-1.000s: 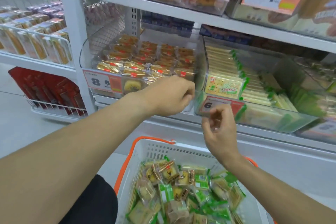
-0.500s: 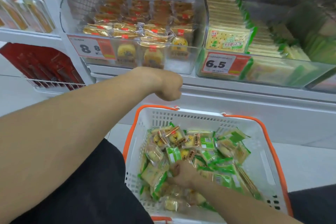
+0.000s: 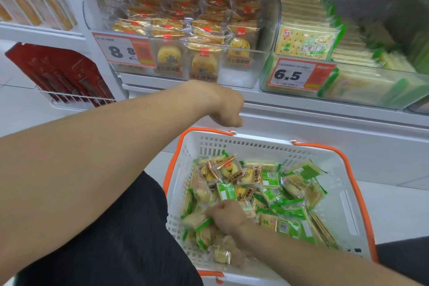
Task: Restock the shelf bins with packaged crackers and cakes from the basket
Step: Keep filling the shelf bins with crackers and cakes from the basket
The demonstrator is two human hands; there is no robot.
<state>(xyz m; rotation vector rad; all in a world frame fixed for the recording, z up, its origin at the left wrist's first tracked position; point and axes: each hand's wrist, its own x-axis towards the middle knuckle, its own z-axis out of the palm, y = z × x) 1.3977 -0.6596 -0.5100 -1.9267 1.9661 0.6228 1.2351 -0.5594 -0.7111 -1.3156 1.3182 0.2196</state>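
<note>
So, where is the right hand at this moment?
In the head view, the right hand is low at centre, down inside the white basket, among the green and yellow packets at its left side.

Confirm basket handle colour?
Orange; the handles run along the white basket rim, clearest in the head view.

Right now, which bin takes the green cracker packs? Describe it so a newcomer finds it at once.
Start at the white shelf above the basket, where two clear bins sit side by side. Take the right bin, next to the cake bin. Its tag reads 6.5, not 8.8, and it holds flat green-edged packs.
</note>
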